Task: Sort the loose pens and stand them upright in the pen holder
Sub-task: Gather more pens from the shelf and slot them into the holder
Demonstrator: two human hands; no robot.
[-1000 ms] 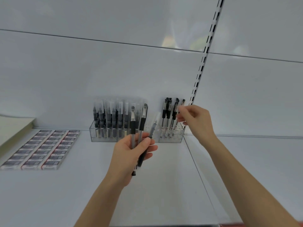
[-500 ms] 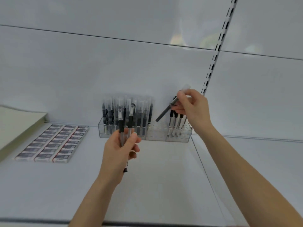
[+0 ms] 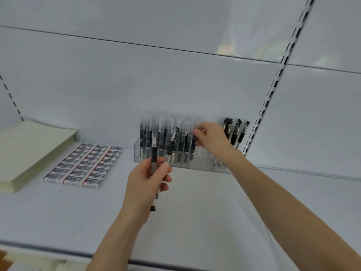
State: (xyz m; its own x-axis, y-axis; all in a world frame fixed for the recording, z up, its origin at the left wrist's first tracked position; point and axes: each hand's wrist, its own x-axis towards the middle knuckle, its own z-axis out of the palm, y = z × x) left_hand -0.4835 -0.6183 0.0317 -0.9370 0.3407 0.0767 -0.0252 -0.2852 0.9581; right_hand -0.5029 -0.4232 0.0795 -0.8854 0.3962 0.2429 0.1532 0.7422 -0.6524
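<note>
Fingers (image 3: 165, 170) of the left hand (image 3: 144, 180) grip two loose pens (image 3: 154, 155) just in front of the pen holder (image 3: 201, 161). The right hand (image 3: 213, 139) curls at the tops of the clear-capped pens (image 3: 162, 133) standing in the holder, though blur hides whether it pinches one. The likely risks: a nudge tips the crowded neighbours, a pen misses its hole and leans, or the held pair slips to the shelf (image 3: 195, 212).
</note>
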